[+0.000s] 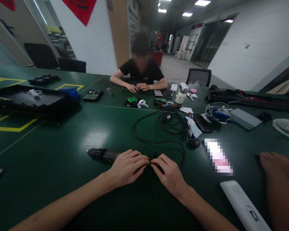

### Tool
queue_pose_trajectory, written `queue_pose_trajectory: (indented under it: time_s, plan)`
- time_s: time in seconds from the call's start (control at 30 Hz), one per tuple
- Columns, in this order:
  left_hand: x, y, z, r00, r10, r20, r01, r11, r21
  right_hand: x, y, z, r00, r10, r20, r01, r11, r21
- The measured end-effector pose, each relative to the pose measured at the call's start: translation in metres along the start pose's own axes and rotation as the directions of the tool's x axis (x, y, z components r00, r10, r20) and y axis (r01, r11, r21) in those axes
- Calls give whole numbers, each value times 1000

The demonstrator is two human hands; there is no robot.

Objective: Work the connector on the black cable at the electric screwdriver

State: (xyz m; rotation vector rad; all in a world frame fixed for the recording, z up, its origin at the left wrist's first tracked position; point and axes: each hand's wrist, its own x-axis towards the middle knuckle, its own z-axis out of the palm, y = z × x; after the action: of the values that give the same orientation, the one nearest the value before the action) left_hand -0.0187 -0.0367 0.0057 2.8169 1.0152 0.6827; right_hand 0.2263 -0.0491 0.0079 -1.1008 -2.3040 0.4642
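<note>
An electric screwdriver (106, 155), with a black nose and a brownish body, lies on the green table, its tip pointing left. My left hand (130, 166) is closed over its rear part, which the fingers hide. Just to the right, my right hand (168, 175) pinches at the black cable (184, 154), its fingertips almost meeting those of the left. Between the fingertips shows a small dark bit, too small to make out. From there the cable loops right and back to a coil on the table.
Right of my hands lie a mouse (195, 143), a blurred-out screen (219, 157) and a long white case (243, 205). Another person's arm (278, 179) rests at far right. Across the table a person (141, 64) handles a small object. A black tray (33, 99) stands left.
</note>
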Motion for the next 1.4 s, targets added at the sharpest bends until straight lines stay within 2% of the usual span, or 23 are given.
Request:
queue_pose_trajectory:
  time_s: [0.37, 0.6, 0.77, 0.97, 1.13, 1.3, 1.4]
  plan:
    - [4, 7, 5, 987, -149, -53, 150, 989, 12, -1, -1, 1, 1000, 24, 14, -24, 1000, 0]
    - [2, 2, -1, 999, -27, 29, 27, 999, -25, -2, 2, 3, 1000, 26, 15, -26, 999, 25]
    - [1, 3, 3, 992, -126, -11, 126, 992, 1, -2, 1, 3, 1000, 23, 7, -24, 997, 73]
    - [0, 2, 2, 999, -32, 0, 32, 999, 1, -1, -1, 1, 999, 30, 19, -32, 994, 106]
    - [0, 2, 3, 994, -98, -43, 99, 995, 27, 0, -1, 2, 1000, 28, 4, -28, 995, 99]
    - [-2, -1, 3, 1000, 16, -5, -15, 1000, 24, -1, -1, 3, 999, 30, 14, -32, 995, 95]
    - [-2, -1, 5, 999, -26, -43, 28, 998, 49, -1, 0, 3, 999, 30, 21, -32, 995, 90]
